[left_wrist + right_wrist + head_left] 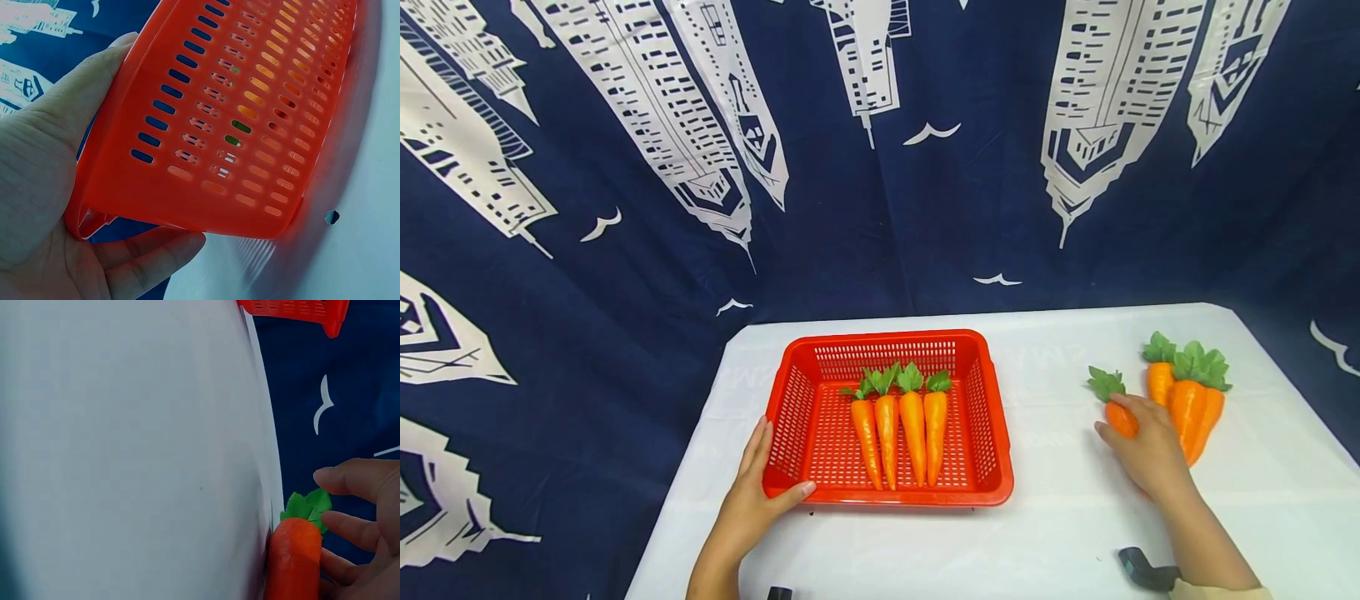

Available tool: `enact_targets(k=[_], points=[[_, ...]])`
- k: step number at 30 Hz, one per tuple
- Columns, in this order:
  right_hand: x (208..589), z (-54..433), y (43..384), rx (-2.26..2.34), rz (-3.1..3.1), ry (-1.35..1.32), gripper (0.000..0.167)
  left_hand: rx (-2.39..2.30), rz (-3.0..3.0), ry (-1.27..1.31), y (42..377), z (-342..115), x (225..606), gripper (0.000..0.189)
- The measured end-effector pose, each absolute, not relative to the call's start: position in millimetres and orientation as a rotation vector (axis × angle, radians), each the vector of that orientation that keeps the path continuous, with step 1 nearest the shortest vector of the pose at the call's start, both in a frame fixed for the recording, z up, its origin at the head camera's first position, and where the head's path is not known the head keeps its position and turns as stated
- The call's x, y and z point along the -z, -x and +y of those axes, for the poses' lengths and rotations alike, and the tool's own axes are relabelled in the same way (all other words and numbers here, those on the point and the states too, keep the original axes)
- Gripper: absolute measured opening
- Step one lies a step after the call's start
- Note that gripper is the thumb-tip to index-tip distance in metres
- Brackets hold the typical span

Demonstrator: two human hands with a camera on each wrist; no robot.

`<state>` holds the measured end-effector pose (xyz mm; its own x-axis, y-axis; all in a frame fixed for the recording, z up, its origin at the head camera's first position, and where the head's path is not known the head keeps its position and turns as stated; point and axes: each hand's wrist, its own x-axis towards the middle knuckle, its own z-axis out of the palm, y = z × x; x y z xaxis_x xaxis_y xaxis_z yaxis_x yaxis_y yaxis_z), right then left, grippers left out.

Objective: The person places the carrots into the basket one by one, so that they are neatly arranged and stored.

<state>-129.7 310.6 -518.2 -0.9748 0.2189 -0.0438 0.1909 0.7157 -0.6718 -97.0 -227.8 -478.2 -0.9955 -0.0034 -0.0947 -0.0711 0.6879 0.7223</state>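
A red plastic basket [917, 497] holds several orange carrots [913, 429] with green tops, lying side by side. My left hand [748, 492] grips its near left corner, the thumb over the rim; in the left wrist view, the hand [69, 169] wraps the corner of the slotted wall. On the right, my right hand [1150, 442] is over a single carrot [1122, 419], hiding its lower part. In the right wrist view, the fingers [353, 531] are spread loosely beside that carrot [294, 559], with the thumb and fingers not closed round it.
More carrots [1187, 408] lie bunched just right of the right hand. A white cloth [1045, 475] covers the table. Behind it hangs a dark blue curtain [887, 208] with white buildings and birds. A black device [1142, 571] sits at the right wrist.
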Motion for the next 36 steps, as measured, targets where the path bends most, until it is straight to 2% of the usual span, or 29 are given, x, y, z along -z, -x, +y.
enact_targets(k=[18, 28, 36], points=[[520, 311, 134, -1.189, -2.897, 0.352, 0.057, -1.198, 2.823, 0.055, 97, -228, 479, 0.118], [500, 299, 139, -1.378, -2.798, 0.3, 0.062, -1.197, 2.815, 0.064, 98, -229, 479, 0.118], [480, 285, 148, -1.375, -2.753, 0.233, 0.059, -1.212, 2.814, 0.055, 97, -229, 480, 0.118]])
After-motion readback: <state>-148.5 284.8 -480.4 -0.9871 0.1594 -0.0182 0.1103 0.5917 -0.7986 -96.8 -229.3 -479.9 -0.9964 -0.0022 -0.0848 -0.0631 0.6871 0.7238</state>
